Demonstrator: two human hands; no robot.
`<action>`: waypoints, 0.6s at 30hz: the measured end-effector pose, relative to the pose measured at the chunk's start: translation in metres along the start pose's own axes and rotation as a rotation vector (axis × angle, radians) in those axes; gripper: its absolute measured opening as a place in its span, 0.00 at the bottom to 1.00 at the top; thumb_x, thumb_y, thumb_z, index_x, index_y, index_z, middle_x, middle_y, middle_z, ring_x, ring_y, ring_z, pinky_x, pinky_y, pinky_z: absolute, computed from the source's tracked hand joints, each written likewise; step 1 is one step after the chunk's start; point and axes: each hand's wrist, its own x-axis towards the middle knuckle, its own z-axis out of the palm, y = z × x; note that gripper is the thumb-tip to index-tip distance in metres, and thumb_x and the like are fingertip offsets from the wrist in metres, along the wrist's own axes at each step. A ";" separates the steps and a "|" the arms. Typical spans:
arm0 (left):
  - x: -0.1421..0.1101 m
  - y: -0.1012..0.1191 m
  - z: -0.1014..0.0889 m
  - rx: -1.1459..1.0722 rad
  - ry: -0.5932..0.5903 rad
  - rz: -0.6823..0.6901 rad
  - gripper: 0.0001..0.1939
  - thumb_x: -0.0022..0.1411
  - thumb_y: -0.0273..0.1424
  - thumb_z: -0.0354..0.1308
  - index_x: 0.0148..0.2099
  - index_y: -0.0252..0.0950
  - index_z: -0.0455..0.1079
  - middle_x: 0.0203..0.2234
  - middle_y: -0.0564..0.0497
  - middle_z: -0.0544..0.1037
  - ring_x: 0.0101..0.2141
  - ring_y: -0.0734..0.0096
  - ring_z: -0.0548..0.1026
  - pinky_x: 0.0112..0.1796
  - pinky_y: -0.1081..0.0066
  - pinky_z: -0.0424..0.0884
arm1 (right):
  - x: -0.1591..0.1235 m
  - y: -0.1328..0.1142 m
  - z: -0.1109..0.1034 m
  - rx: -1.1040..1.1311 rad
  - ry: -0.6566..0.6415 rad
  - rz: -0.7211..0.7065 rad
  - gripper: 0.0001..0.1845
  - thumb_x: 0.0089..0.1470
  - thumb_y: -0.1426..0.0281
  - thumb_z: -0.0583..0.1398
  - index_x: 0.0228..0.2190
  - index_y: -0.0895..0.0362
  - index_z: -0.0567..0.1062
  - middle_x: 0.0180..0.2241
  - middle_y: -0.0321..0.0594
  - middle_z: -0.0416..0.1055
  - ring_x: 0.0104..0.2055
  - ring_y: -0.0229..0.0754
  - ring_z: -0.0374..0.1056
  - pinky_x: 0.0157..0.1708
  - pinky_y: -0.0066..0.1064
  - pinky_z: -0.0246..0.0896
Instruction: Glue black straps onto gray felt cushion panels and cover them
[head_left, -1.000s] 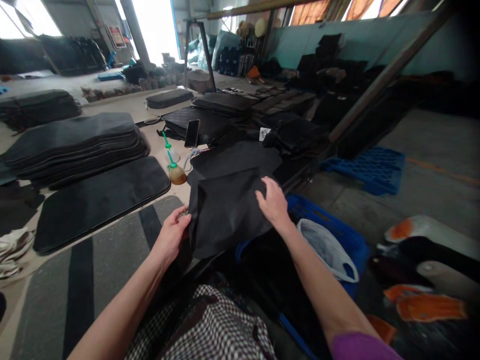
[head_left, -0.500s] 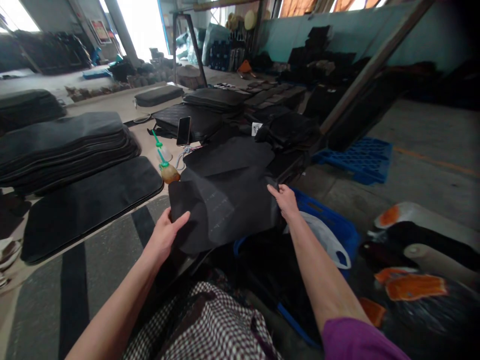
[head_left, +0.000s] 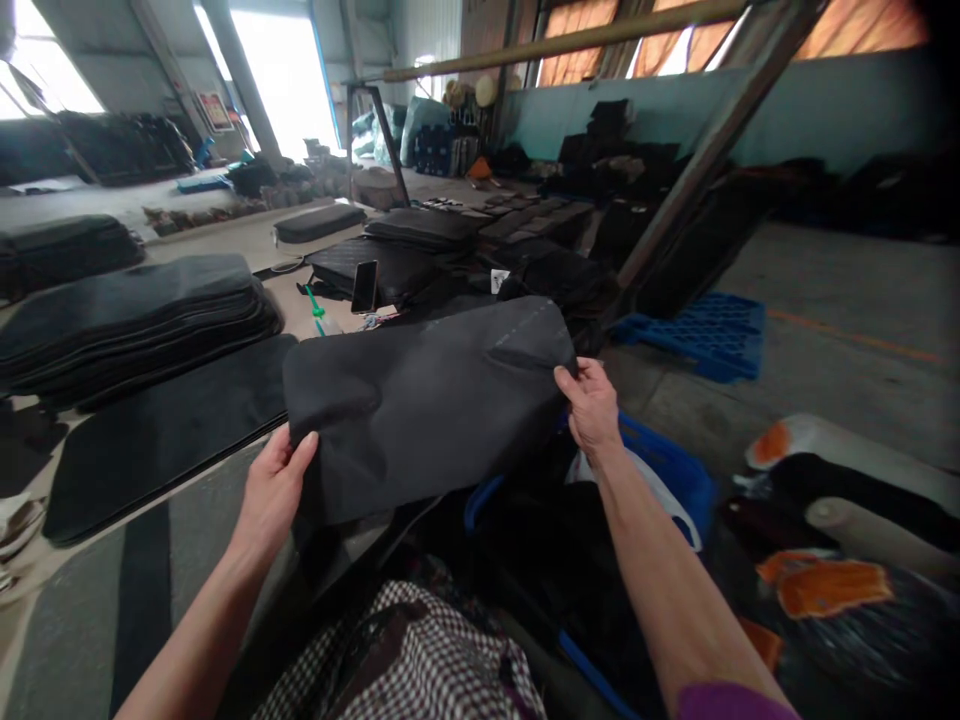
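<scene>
A black sheet of fabric or leather-like material [head_left: 427,410] with rounded corners is stretched between my two hands. My left hand [head_left: 274,485] pinches its left edge, thumb on top. On the other side, my right hand [head_left: 592,405] grips the right edge, thumb also on the upper face. Faint pale dashed marks run near the sheet's far right corner. Behind it, the green nozzle [head_left: 316,308] of a glue bottle shows, the bottle mostly hidden. A phone [head_left: 365,287] leans against dark stacked pieces [head_left: 375,262].
At left a tall stack of black panels [head_left: 135,310] stands behind a flatter black panel [head_left: 172,435] on the table. A slanted post [head_left: 690,190] rises at right. Blue crates [head_left: 671,470] and a blue pallet [head_left: 697,335] sit on the floor, with rolls of material [head_left: 862,520] nearby.
My hands have moved apart and the sheet is spread wider, its face turned more toward me. It now covers the amber glue bottle. The view has tilted up slightly.
</scene>
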 end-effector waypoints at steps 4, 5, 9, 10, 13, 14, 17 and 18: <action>-0.006 0.009 -0.025 0.019 0.053 0.036 0.26 0.62 0.48 0.64 0.58 0.41 0.73 0.50 0.48 0.80 0.48 0.60 0.78 0.53 0.62 0.72 | -0.006 -0.017 0.014 0.040 -0.048 -0.015 0.20 0.47 0.56 0.73 0.37 0.51 0.74 0.38 0.35 0.78 0.40 0.42 0.75 0.48 0.37 0.70; -0.009 0.012 -0.032 0.027 0.065 0.037 0.26 0.62 0.48 0.64 0.57 0.41 0.73 0.50 0.48 0.80 0.47 0.61 0.78 0.53 0.63 0.72 | -0.008 -0.020 0.018 0.050 -0.059 -0.018 0.20 0.47 0.57 0.73 0.37 0.51 0.74 0.38 0.35 0.78 0.40 0.42 0.75 0.49 0.37 0.70; -0.018 0.023 -0.057 0.079 0.126 0.020 0.24 0.61 0.49 0.64 0.54 0.42 0.74 0.46 0.50 0.81 0.44 0.62 0.79 0.49 0.66 0.75 | -0.015 -0.029 0.036 0.083 -0.097 -0.032 0.20 0.45 0.60 0.74 0.37 0.51 0.75 0.39 0.35 0.78 0.41 0.42 0.75 0.50 0.36 0.70; -0.021 0.025 -0.064 0.086 0.145 0.022 0.24 0.61 0.49 0.64 0.54 0.42 0.74 0.46 0.51 0.82 0.44 0.62 0.79 0.48 0.66 0.75 | -0.017 -0.031 0.041 0.091 -0.108 -0.031 0.20 0.44 0.61 0.74 0.37 0.52 0.75 0.39 0.34 0.78 0.42 0.41 0.75 0.50 0.36 0.70; -0.028 0.029 -0.082 0.092 0.193 0.042 0.25 0.59 0.50 0.65 0.53 0.41 0.74 0.45 0.51 0.82 0.43 0.62 0.79 0.46 0.66 0.76 | -0.024 -0.036 0.057 0.118 -0.139 -0.013 0.20 0.44 0.63 0.75 0.38 0.52 0.76 0.38 0.34 0.78 0.40 0.40 0.75 0.49 0.33 0.70; -0.031 0.030 -0.088 0.091 0.206 0.045 0.24 0.59 0.49 0.66 0.52 0.41 0.74 0.44 0.51 0.82 0.42 0.62 0.79 0.46 0.66 0.76 | -0.027 -0.038 0.062 0.125 -0.151 -0.004 0.20 0.44 0.63 0.75 0.37 0.52 0.76 0.38 0.34 0.78 0.39 0.39 0.75 0.47 0.33 0.70; -0.042 0.032 -0.105 0.075 0.239 0.054 0.23 0.59 0.49 0.66 0.51 0.41 0.74 0.42 0.52 0.81 0.41 0.63 0.79 0.45 0.68 0.76 | -0.035 -0.044 0.081 0.150 -0.198 0.016 0.18 0.46 0.62 0.74 0.37 0.52 0.77 0.37 0.34 0.78 0.37 0.39 0.74 0.43 0.31 0.71; -0.046 0.032 -0.111 0.075 0.256 0.061 0.23 0.59 0.49 0.66 0.50 0.41 0.74 0.41 0.53 0.81 0.40 0.64 0.79 0.43 0.69 0.76 | -0.038 -0.045 0.088 0.165 -0.215 0.021 0.17 0.46 0.62 0.74 0.36 0.52 0.77 0.37 0.34 0.78 0.37 0.39 0.74 0.42 0.31 0.71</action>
